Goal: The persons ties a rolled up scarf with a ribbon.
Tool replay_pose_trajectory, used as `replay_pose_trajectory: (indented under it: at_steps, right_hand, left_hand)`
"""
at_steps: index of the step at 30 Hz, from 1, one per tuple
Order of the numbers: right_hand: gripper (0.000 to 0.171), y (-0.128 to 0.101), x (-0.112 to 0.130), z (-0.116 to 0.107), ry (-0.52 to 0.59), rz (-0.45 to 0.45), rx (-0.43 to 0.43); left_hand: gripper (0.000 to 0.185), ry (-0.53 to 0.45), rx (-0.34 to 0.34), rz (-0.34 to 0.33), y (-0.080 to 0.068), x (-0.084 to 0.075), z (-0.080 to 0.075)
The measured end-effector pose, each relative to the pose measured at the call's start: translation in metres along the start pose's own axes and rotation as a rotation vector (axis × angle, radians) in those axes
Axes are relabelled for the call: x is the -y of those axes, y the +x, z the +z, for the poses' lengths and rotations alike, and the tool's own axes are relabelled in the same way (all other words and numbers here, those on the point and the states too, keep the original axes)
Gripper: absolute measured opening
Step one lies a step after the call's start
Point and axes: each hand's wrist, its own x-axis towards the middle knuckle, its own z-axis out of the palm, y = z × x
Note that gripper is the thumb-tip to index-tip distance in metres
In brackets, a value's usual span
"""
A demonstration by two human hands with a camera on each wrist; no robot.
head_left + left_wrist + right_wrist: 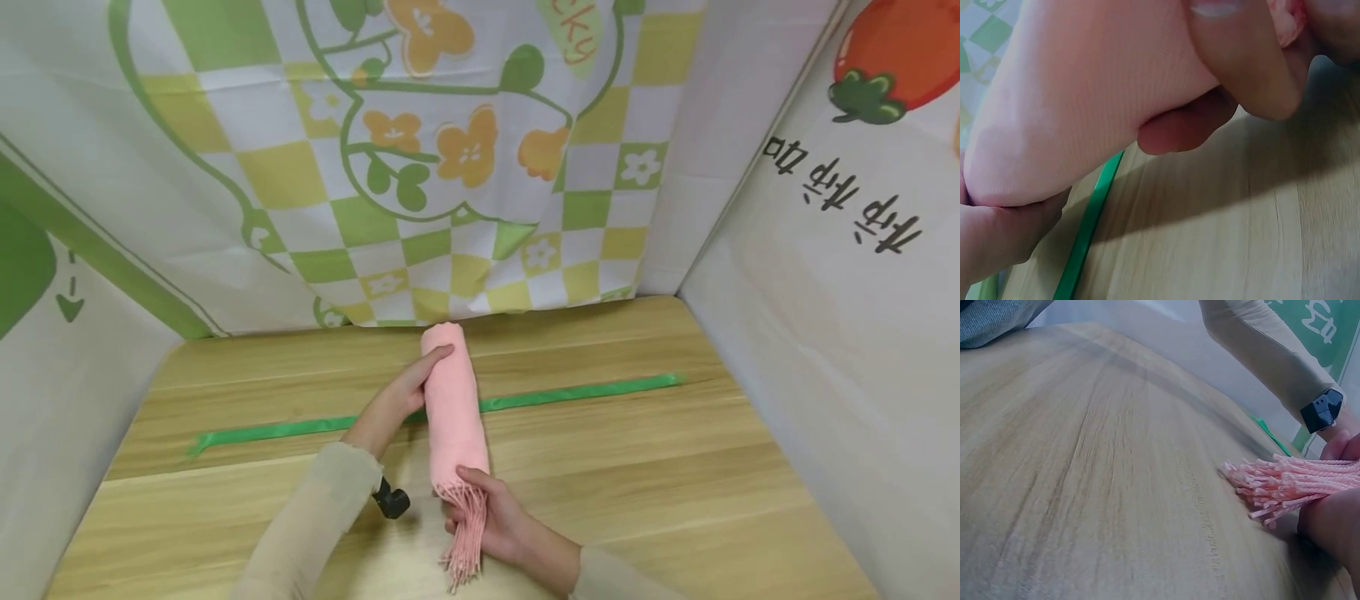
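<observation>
A pink fringed scarf [453,408], rolled into a long tube, is held lengthwise above the table, across the green strip in the head view. My left hand [416,385] grips the roll near its far end, thumb along the top. At the near end my right hand [504,518] holds the roll where the fringe begins, its thumb on top and fingers underneath. Loose tassels [1291,481] spill out past the right hand toward the table. The left wrist view shows the ribbed cloth [1085,94] close up, with fingers curled under it.
Green tape [585,392] runs across the wooden table [637,492]. A checkered, flowered cloth [465,167] hangs at the back, and printed white panels stand at both sides. A black device [392,500] is strapped at my left wrist.
</observation>
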Motion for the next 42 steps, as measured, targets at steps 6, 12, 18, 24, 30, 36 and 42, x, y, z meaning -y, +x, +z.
replay_pose_trajectory:
  at_steps: [6, 12, 18, 24, 30, 36, 42]
  right_hand:
    - [0.023, 0.003, -0.004, 0.004, -0.020, 0.016, -0.020]
    - [0.024, 0.004, -0.009, 0.006, -0.061, 0.033, -0.053]
    - [0.026, 0.007, -0.012, 0.006, -0.099, 0.050, -0.050]
    - [0.029, 0.008, -0.015, 0.009, -0.133, 0.045, -0.067]
    - [0.026, 0.002, -0.019, 0.012, -0.189, 0.030, -0.092]
    - [0.028, -0.015, -0.020, 0.012, -0.256, 0.047, -0.094]
    - [0.036, -0.043, -0.013, 0.010, -0.386, 0.169, -0.060]
  left_hand:
    - [0.051, 0.029, -0.024, 0.017, -0.002, 0.001, -0.005]
    - [0.072, 0.109, -0.057, 0.089, -0.006, -0.001, -0.008]
    - [0.070, 0.467, -0.148, 0.161, -0.016, -0.007, -0.010]
    - [0.077, 0.676, -0.225, 0.230, -0.019, -0.007, -0.014]
    - [0.077, 0.778, -0.315, 0.303, -0.018, -0.002, -0.017]
    - [0.063, 0.842, -0.360, 0.367, -0.018, 0.000, -0.020]
    - [0.060, 0.824, -0.272, 0.381, -0.024, -0.002, -0.025]
